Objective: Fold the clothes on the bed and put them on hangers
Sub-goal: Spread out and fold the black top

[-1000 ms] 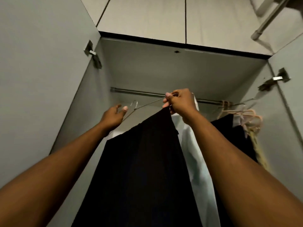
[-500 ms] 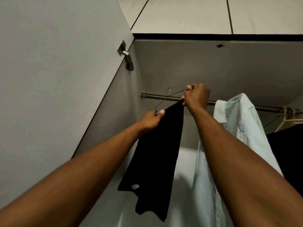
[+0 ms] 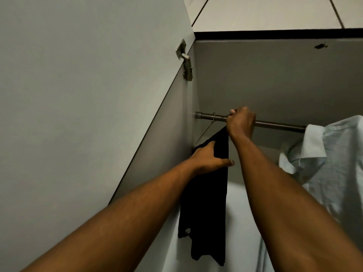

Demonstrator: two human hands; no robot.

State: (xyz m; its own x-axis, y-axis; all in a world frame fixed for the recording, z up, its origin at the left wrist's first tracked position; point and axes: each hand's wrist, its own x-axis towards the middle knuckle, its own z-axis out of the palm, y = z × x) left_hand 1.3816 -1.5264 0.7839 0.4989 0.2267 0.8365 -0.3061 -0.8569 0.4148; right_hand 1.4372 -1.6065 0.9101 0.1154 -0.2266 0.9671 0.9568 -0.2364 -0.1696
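Observation:
A black garment [image 3: 206,209] hangs from a thin wire hanger [image 3: 205,132] whose hook sits over the metal wardrobe rail [image 3: 275,124] near its left end. My right hand [image 3: 240,122] is up at the rail, fingers curled round the hanger's right end and the top of the garment. My left hand [image 3: 210,159] lies on the upper part of the black cloth, fingers straight along it and thumb spread to the right.
The open wardrobe door [image 3: 88,95] fills the left side, with a metal hinge [image 3: 185,61] at its top. A pale blue shirt [image 3: 330,163] hangs on the rail to the right. The wardrobe's top panel [image 3: 275,75] is close above the rail.
The hanger's hook went from below the rail onto it, near the left end. My left hand left the hanger's end and now lies flat on the cloth. The view shifted left.

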